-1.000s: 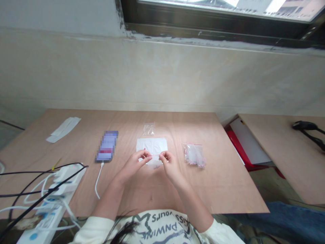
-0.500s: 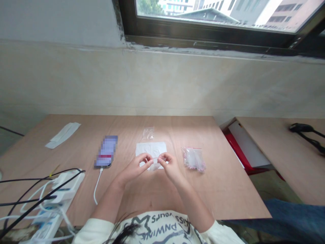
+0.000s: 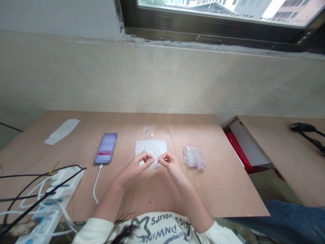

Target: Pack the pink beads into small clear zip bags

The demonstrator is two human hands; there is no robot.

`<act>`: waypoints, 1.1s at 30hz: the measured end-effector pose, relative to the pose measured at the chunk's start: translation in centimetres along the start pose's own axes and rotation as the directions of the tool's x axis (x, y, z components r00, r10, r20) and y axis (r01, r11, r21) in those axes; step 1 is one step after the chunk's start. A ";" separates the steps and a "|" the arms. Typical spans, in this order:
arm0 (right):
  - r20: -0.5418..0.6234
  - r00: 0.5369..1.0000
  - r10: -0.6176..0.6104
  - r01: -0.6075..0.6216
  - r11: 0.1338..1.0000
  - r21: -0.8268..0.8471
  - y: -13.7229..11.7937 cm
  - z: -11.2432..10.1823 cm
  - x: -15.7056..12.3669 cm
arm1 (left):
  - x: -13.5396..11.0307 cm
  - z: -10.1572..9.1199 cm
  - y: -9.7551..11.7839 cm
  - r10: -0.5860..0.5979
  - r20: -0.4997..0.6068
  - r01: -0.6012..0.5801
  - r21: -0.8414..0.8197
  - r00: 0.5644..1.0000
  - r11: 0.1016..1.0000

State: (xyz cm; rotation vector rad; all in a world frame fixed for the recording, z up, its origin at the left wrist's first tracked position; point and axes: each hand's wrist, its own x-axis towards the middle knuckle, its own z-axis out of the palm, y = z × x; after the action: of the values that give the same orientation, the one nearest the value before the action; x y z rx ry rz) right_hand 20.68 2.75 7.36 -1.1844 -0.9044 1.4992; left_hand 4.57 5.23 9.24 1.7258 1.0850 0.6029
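Observation:
My left hand [image 3: 142, 160] is over the lower part of a white paper sheet [image 3: 151, 145], thumb and forefinger pinched together. Facing it, my right hand [image 3: 167, 160] holds the same kind of pinch, its fingertips a small gap away. Between the two pinches runs a thin strand, too fine to make out well; its ends are hidden by the fingers. Just beyond the sheet lies a small clear plastic bag [image 3: 148, 130]. To the right of my right hand rests a clear zip bag [image 3: 194, 158] with pink and whitish contents.
A phone [image 3: 106, 148] on a white charging cable [image 3: 95, 188] lies to the left. Farther left are a white folded strip [image 3: 62, 131] and a power strip [image 3: 59, 189] with tangled cables. A second table [image 3: 281, 142] with a dark cable stands at the right.
My fingertips have shifted slightly, and the reddish line seen between them earlier is fainter now. Both hands stay pinched over the sheet. The view has tilted down a little.

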 end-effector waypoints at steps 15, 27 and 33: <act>-0.086 0.996 -0.018 0.014 0.999 -0.051 -0.7 -0.2 0.8 | 1.1 -0.3 0.3 -0.012 -0.056 0.017 0.100 0.998 0.995; -0.081 0.997 0.005 -0.005 1.000 0.002 0.3 -0.8 -0.2 | 0.2 0.0 0.5 -0.036 0.053 0.036 -0.011 0.998 0.999; -0.062 0.996 -0.065 0.055 0.987 -0.152 0.0 0.4 -0.9 | 0.1 0.7 0.3 0.008 -0.066 -0.004 0.070 0.998 0.998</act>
State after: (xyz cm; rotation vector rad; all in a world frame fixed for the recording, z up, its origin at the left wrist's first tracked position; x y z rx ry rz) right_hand 20.32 1.91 7.72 -1.2969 -1.0133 1.3540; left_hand 5.31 4.95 9.16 1.7805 1.1599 0.6365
